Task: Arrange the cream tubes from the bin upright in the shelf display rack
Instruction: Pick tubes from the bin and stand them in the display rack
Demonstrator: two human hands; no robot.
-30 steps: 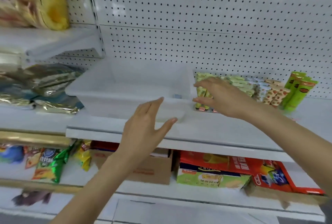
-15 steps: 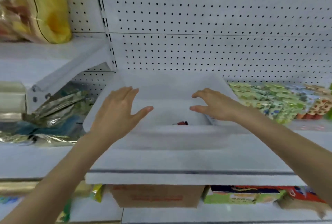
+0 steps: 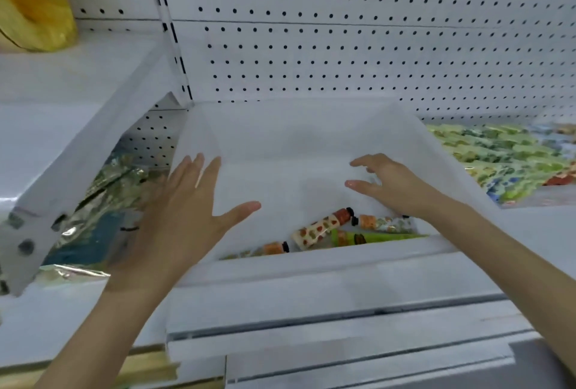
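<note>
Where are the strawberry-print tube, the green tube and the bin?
strawberry-print tube (image 3: pixel 321 228): head view, mid-body.
green tube (image 3: pixel 383 236): head view, middle of body.
bin (image 3: pixel 311 259): head view, near rim.

The bin (image 3: pixel 280 139) at centre frame looked like matt, frosted translucent plastic, its walls smooth. The cream tubes (image 3: pixel 324 228) lying in it had glossy printed plastic skins. The pegboard (image 3: pixel 374 45) across the top was painted metal, smooth and perforated, as was the shelf (image 3: pixel 343 304) along the bottom. At left, foil packets (image 3: pixel 93 201) were shiny and crinkled; the yellow bag (image 3: pixel 34 5) at upper left looked like glossy plastic film.
</note>
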